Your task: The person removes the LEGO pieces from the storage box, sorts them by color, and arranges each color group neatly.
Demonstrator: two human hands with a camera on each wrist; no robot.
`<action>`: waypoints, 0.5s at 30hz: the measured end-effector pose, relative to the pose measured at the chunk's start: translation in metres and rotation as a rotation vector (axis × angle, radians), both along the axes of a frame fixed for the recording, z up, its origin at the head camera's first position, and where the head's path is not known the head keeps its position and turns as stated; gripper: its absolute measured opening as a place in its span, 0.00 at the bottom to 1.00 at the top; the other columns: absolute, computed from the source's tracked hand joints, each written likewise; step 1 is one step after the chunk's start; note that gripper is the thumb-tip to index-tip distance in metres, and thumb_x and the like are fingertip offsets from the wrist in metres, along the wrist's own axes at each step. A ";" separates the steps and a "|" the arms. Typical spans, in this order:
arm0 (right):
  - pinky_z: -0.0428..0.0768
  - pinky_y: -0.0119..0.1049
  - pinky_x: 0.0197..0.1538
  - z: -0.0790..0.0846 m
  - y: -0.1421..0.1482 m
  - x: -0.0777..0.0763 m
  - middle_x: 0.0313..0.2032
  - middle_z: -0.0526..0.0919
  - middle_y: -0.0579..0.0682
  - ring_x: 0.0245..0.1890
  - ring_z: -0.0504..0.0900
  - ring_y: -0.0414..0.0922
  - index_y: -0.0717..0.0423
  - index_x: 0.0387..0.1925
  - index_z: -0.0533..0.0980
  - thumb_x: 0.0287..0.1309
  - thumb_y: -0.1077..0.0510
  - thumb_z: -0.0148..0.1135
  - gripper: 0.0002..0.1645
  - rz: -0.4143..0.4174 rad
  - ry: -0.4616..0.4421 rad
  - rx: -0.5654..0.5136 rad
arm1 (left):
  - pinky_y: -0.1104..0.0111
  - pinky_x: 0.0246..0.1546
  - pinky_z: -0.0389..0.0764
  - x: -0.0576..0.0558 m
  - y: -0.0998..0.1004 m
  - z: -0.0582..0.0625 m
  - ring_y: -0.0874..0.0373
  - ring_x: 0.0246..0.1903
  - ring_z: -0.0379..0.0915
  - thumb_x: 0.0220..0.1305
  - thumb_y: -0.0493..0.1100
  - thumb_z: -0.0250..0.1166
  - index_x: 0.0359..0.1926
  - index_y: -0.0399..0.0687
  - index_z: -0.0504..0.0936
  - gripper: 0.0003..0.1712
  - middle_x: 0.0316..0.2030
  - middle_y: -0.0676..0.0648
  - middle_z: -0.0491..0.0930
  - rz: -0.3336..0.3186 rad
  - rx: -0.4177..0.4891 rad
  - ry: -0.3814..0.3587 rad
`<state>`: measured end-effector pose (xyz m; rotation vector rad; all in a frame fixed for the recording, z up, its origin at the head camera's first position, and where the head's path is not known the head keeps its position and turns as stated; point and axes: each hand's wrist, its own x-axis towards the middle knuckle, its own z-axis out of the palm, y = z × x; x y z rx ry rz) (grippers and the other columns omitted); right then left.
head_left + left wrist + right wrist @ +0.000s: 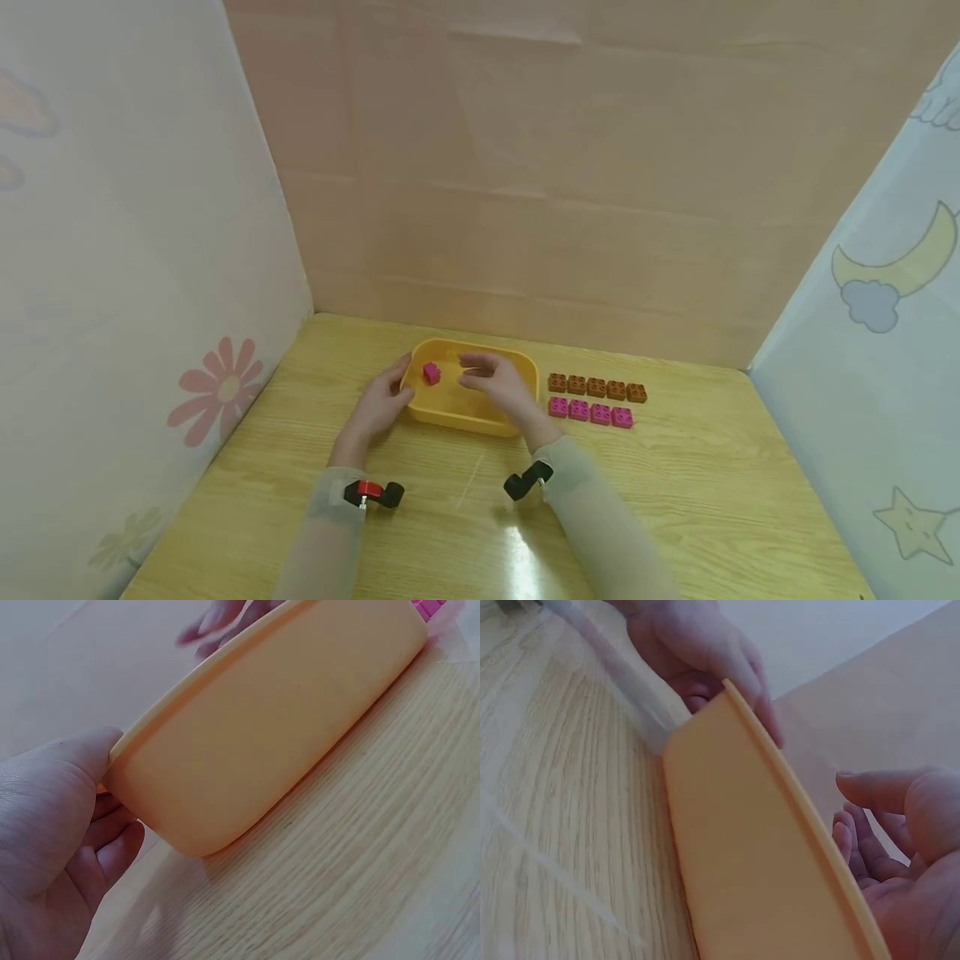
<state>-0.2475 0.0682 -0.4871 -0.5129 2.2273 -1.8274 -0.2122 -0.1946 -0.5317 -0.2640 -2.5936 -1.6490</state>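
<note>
A yellow plastic bin (459, 423) stands on the wooden table. My left hand (378, 407) grips its left end, thumb over the rim and fingers against the outside, as the left wrist view also shows. Inside the bin, near that end, lies one pink toy brick (431, 373). Over the bin's right half is my right hand (498, 385), its fingers loosely bent and pointing left. Nothing shows between its thumb and fingers (877, 791) in the right wrist view, where the bin's wall hides part of the hand.
Right of the bin, several brown bricks (596, 387) form a row, with several pink bricks (600, 413) in a second row nearer me. A tan panel (555, 250) closes off the back; a flowered panel (150, 292) and a moon-patterned panel (870, 358) flank the table (712, 492).
</note>
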 end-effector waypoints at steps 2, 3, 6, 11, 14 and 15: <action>0.81 0.50 0.67 -0.003 -0.011 -0.005 0.65 0.81 0.64 0.60 0.84 0.55 0.66 0.69 0.77 0.69 0.64 0.70 0.29 0.020 -0.001 0.020 | 0.51 0.79 0.58 0.000 0.000 0.000 0.48 0.82 0.49 0.76 0.34 0.59 0.84 0.42 0.59 0.39 0.83 0.45 0.57 0.000 0.006 -0.001; 0.82 0.50 0.66 -0.005 -0.017 -0.008 0.65 0.82 0.63 0.60 0.84 0.56 0.66 0.68 0.77 0.69 0.65 0.70 0.28 0.024 0.004 0.032 | 0.52 0.80 0.58 0.000 0.000 0.000 0.48 0.82 0.49 0.76 0.34 0.59 0.84 0.42 0.59 0.39 0.83 0.45 0.57 0.002 0.016 -0.007; 0.84 0.48 0.63 -0.010 -0.030 -0.015 0.63 0.84 0.59 0.60 0.84 0.56 0.64 0.66 0.80 0.68 0.65 0.70 0.26 0.013 0.019 0.076 | 0.53 0.80 0.58 0.000 0.001 -0.001 0.49 0.82 0.49 0.76 0.34 0.60 0.84 0.44 0.59 0.39 0.83 0.47 0.57 0.005 0.031 -0.025; 0.84 0.49 0.62 -0.016 -0.046 -0.021 0.59 0.86 0.57 0.58 0.84 0.57 0.61 0.63 0.83 0.65 0.66 0.71 0.24 -0.046 0.020 0.117 | 0.53 0.80 0.57 0.001 0.002 0.000 0.50 0.82 0.48 0.77 0.35 0.59 0.84 0.45 0.59 0.39 0.83 0.48 0.57 0.000 0.046 -0.037; 0.85 0.48 0.62 -0.018 -0.054 -0.023 0.59 0.87 0.58 0.58 0.84 0.57 0.62 0.61 0.83 0.63 0.68 0.72 0.24 -0.065 0.022 0.139 | 0.52 0.80 0.57 0.002 0.001 0.001 0.49 0.82 0.48 0.76 0.34 0.59 0.84 0.44 0.60 0.39 0.83 0.47 0.57 0.000 0.046 -0.024; 0.85 0.47 0.61 -0.019 -0.056 -0.023 0.59 0.87 0.58 0.58 0.84 0.57 0.62 0.61 0.83 0.63 0.69 0.72 0.24 -0.067 0.022 0.146 | 0.52 0.80 0.58 0.002 0.001 0.001 0.49 0.82 0.49 0.76 0.34 0.59 0.84 0.44 0.60 0.39 0.83 0.47 0.58 0.002 0.044 -0.019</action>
